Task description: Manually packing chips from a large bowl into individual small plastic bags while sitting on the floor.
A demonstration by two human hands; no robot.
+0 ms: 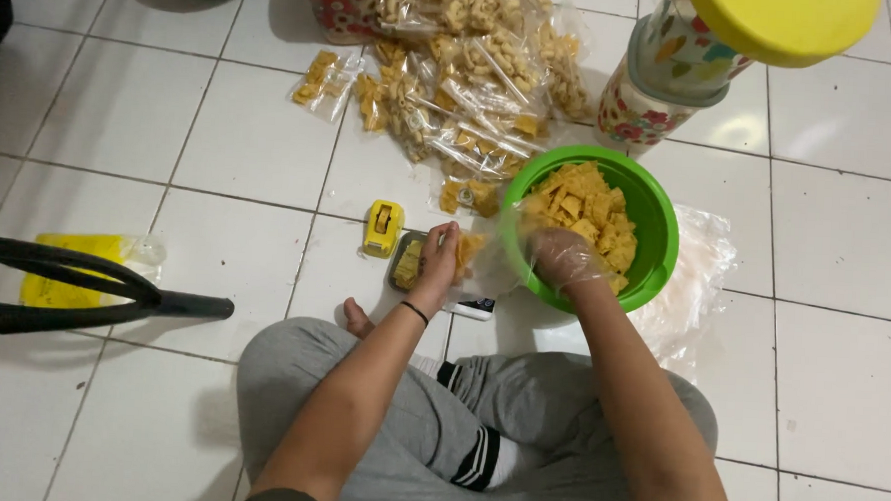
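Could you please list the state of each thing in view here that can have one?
Green bowl: upright, heaped with yellow crackers.
Small clear bag: open, partly filled, held by left hand.
Right hand: plastic-gloved, in the bowl.
Packed bags: filled, piled on floor.
Floral container: closed with yellow lid.

Packet pile (462, 91) and jar (674, 70) block beyond green bowl (657, 215); right floor open

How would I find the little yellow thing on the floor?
Start at the green bowl of crackers. Go left past the left hand and the small tray it touches. The yellow gadget sits beside it on white tile: small, boxy, solid plastic, unlike the clear snack bags above.
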